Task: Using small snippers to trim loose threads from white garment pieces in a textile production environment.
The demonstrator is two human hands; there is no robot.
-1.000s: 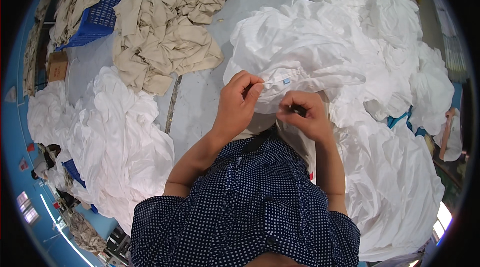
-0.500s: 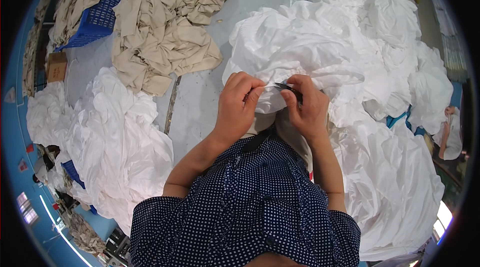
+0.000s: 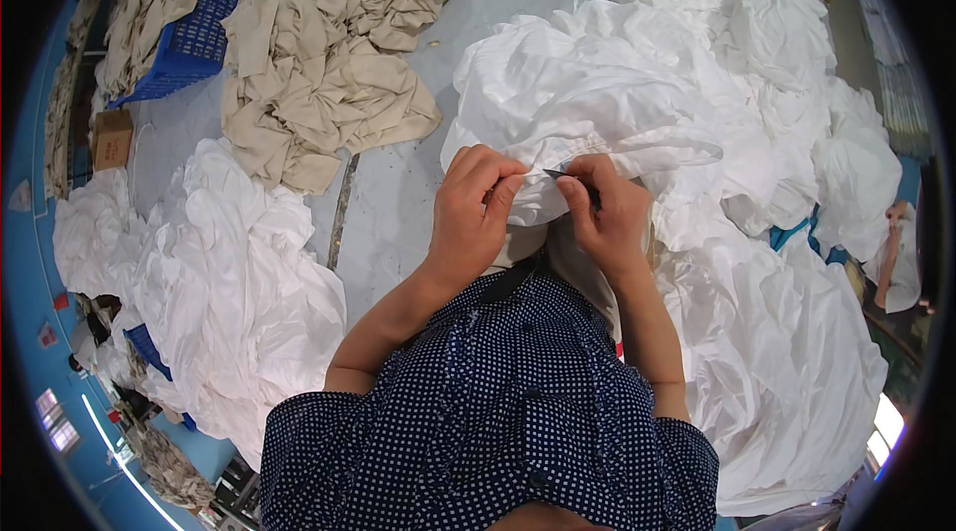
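Observation:
White cloth (image 3: 568, 93) lies bunched in front of me, its near edge drawn up between my hands. My left hand (image 3: 475, 198) pinches that edge between thumb and forefinger. Closed round a small pair of dark, pointed thread snips (image 3: 560, 174) is my right hand (image 3: 609, 208), thumb on the near side. The tips of the snips point left, at the cloth close to my left fingertips. Most of the snips' body is hidden in my right palm.
Beige cloth (image 3: 329, 63) is heaped at the far left, near a blue plastic basket (image 3: 199, 28) and a cardboard box (image 3: 113, 139). More white cloth (image 3: 239, 282) is piled at my left, and another white heap (image 3: 767, 362) at my right. At the right rim a person's arm (image 3: 889, 257) shows.
The blades of the snips look closer together and show less beyond my right fingers. Both hands stay almost in place; the cloth has barely shifted.

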